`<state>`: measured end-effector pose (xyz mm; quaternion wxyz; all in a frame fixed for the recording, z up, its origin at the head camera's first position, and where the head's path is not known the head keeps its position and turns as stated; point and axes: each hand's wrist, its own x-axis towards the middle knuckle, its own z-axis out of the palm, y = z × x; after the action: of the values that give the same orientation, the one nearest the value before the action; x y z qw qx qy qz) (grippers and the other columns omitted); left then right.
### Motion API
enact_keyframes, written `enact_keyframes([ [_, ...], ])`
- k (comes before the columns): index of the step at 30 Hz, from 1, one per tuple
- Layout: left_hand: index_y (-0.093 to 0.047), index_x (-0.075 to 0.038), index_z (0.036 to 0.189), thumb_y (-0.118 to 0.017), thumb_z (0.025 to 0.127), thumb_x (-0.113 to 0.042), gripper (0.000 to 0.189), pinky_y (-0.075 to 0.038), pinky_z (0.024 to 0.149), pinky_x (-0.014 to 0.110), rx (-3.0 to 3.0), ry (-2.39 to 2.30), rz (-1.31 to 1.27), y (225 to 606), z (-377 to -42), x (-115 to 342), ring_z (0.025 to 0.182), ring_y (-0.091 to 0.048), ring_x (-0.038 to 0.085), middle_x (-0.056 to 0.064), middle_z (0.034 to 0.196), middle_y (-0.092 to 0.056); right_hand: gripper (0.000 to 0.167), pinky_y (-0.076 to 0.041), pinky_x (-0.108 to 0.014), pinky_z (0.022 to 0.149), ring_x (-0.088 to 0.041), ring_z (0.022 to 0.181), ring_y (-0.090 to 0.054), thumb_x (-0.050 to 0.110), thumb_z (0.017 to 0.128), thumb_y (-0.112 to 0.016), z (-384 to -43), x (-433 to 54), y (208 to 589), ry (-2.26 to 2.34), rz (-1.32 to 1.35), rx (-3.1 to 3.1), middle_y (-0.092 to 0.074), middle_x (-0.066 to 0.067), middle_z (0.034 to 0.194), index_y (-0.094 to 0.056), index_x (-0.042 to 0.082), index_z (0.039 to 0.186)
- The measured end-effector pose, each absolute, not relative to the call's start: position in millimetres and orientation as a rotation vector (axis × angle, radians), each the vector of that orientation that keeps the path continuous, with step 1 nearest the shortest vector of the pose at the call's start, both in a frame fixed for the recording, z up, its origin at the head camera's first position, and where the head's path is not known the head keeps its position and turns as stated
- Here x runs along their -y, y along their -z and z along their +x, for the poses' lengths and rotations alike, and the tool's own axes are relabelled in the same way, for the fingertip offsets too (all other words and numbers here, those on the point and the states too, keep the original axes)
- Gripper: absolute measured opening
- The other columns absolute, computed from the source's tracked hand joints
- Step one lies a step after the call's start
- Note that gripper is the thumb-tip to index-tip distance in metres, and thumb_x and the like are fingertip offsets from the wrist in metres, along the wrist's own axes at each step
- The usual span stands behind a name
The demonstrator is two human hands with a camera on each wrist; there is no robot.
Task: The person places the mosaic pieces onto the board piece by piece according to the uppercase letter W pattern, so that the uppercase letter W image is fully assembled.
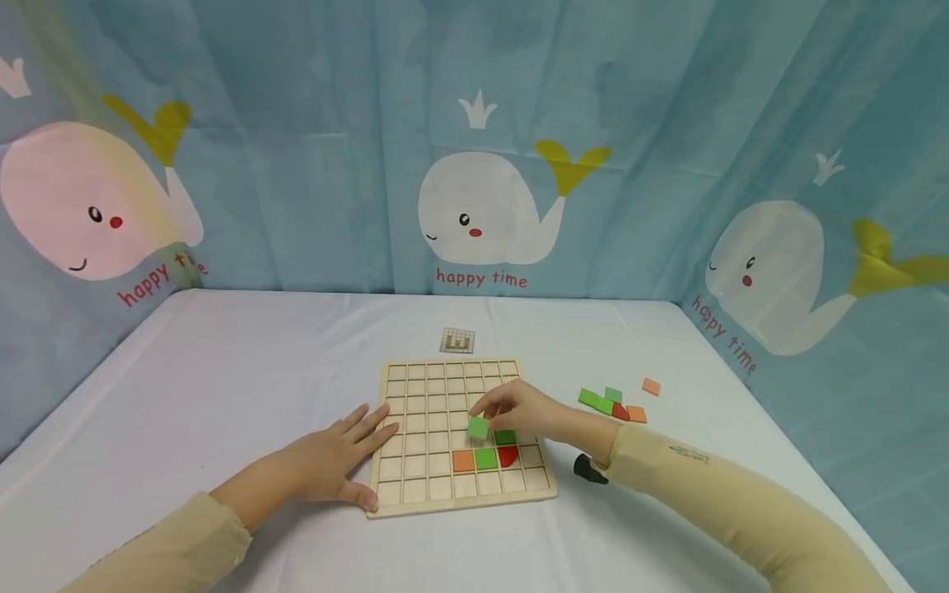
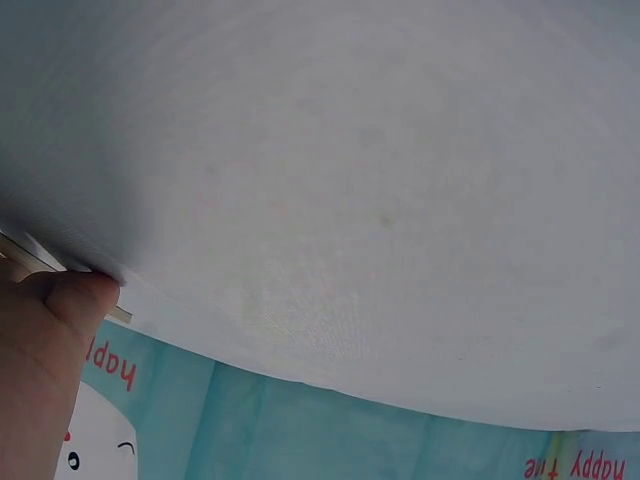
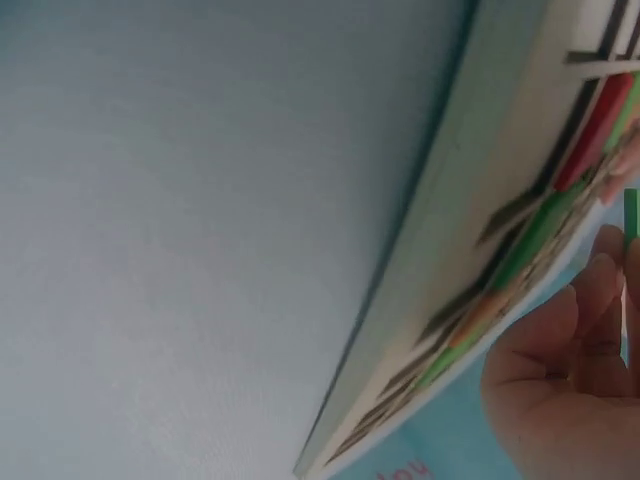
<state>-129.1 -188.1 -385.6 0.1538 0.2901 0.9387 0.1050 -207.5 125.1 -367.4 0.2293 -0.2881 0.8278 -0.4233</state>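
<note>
A wooden grid board (image 1: 415, 468) lies on the white table. My left hand (image 1: 324, 463) rests along its left edge, fingers spread and thumb at the near corner; the left wrist view shows only part of that hand (image 2: 45, 350). Between thumb and fingers, my right hand (image 1: 521, 409) pinches a light green square tile (image 1: 478, 427) over the board. Set in the grid below are an orange tile (image 1: 463, 461), a green tile (image 1: 485, 459) and a red rounded piece (image 1: 507, 455). A darker green tile (image 1: 505, 437) sits above the red one. My right hand hides some cells behind it.
Right of the board lie loose pieces: green tiles (image 1: 588, 398), a red piece (image 1: 620, 411) and orange tiles (image 1: 651, 386). A small pattern card (image 1: 457, 340) lies beyond the board. A black object (image 1: 589, 469) is near my right sleeve. A whale-print curtain (image 1: 326, 206) stands behind.
</note>
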Motion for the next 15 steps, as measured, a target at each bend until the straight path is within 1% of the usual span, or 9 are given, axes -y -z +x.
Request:
enact_keyframes([
  [7,-0.026,-0.008,0.154,-0.058,0.075,-0.072,0.106,-0.038,0.095,0.065,-2.690,-0.289,0.827,385,-129,187,0.143,-0.014,0.047,0.017,0.161,-0.010,0.022,-0.047,-0.024,0.070,-0.013,0.082,-0.053,-0.007,0.090,-0.063,-208,-118,374,1.132,-0.764,-2.286,-0.064,-0.002,0.092,-0.073,0.000,0.108],
  [15,-0.026,-0.007,0.153,-0.057,0.076,-0.072,0.106,-0.038,0.096,0.064,-2.691,-0.283,0.839,385,-129,188,0.143,-0.014,0.047,0.017,0.161,-0.010,0.021,-0.045,-0.022,0.067,-0.013,0.079,-0.051,-0.006,0.090,-0.063,-208,-109,370,1.128,-0.776,-2.274,-0.064,-0.008,0.093,-0.074,0.001,0.107],
])
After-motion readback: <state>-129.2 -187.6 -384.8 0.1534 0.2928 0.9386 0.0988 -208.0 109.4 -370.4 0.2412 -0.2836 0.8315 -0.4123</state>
